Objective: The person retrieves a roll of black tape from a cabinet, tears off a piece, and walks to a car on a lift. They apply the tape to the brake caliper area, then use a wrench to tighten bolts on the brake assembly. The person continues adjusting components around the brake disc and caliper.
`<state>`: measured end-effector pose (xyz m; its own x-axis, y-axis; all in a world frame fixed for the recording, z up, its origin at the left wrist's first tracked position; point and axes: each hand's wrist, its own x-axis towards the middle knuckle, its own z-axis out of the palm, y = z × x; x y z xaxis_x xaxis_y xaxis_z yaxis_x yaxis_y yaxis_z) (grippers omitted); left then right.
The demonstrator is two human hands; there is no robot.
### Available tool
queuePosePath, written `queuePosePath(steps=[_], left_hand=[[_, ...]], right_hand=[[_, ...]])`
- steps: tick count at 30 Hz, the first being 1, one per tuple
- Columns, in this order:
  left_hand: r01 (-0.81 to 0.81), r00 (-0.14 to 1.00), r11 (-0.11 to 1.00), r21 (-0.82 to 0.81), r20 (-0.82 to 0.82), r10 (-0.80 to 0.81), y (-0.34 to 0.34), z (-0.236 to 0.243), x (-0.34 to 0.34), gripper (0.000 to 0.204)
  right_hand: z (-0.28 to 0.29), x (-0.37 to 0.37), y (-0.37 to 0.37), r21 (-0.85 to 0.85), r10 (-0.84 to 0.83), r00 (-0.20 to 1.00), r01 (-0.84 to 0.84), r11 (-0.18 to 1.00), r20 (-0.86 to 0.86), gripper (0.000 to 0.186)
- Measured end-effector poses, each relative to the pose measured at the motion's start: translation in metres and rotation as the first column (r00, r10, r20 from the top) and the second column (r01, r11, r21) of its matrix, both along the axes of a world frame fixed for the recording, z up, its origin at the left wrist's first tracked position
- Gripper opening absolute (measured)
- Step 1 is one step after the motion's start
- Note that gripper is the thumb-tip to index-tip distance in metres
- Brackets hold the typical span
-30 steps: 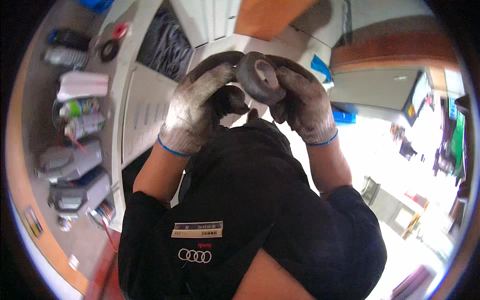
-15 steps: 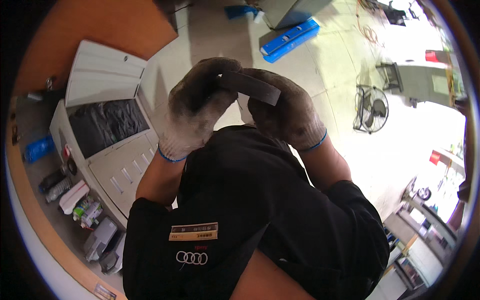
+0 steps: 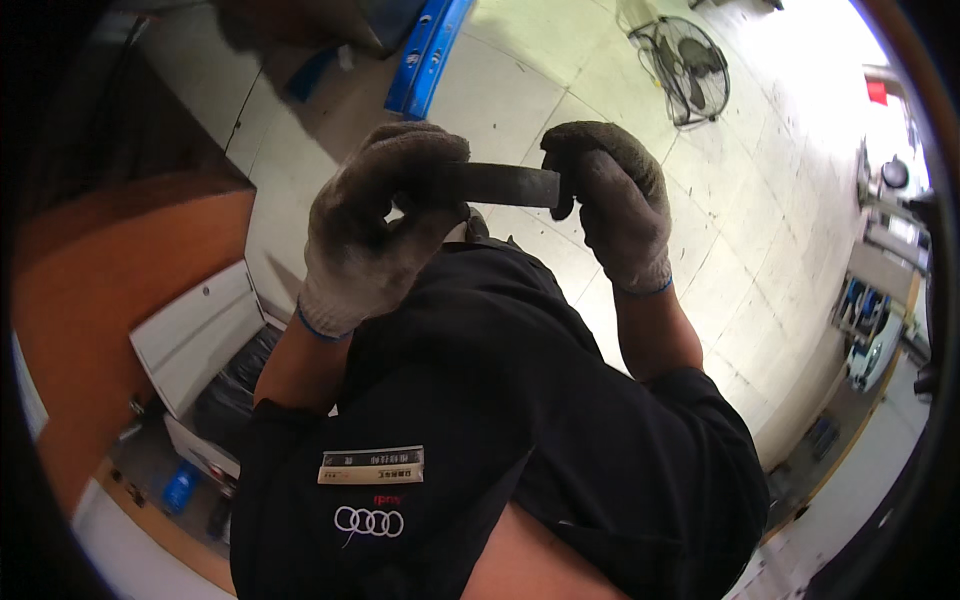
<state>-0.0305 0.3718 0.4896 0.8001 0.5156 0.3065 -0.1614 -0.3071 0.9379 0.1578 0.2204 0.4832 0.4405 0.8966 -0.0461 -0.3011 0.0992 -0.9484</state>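
Both my hands are in worn, dirt-darkened grey knit gloves with blue cuffs. My left hand (image 3: 375,215) is closed around the left part of a dark grey band-shaped piece, probably a roll of black tape (image 3: 505,185) seen edge-on. It is held level in front of my body, its lighter end facing right. At that end my right hand (image 3: 618,200) is curled, thumb and fingers together, its fingertips beside or touching the piece. Whatever the right fingers pinch is hidden. The glove covers the left end of the roll.
A black floor fan (image 3: 682,68) stands on the tiled floor at the far right. A long blue case (image 3: 425,60) lies ahead. At left are an orange-brown panel (image 3: 130,260) and a white cabinet with a raised lid (image 3: 200,330). Shelving (image 3: 870,310) with tools lines the right.
My right hand has moved right, away from the left, with its fingers now at the roll's end. The roll has levelled out. The view has turned, so the fan and blue case appear higher and further left.
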Motion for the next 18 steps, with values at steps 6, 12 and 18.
queuePosePath(steps=[6, 12, 18], left_hand=[[0.034, 0.944, 0.804, -0.594, -0.244, -0.221, 0.043, -0.009, 0.079, 0.043], [0.145, 0.752, 0.366, -0.919, -0.138, -0.645, 0.103, -0.006, 0.103, 0.047], [0.389, 0.629, 0.472, -0.791, -0.146, -0.763, 0.127, 0.013, 0.150, 0.049]], right_hand=[[-0.011, 0.033, 0.007, -0.021, -0.094, 0.990, 0.092, 0.996, -0.106, 0.059], [0.029, -0.021, 0.045, -0.143, -0.523, 0.851, 0.525, 0.839, 0.054, 0.075], [0.042, -0.025, 0.066, -0.184, -0.734, 0.674, 0.734, 0.654, 0.081, 0.075]])
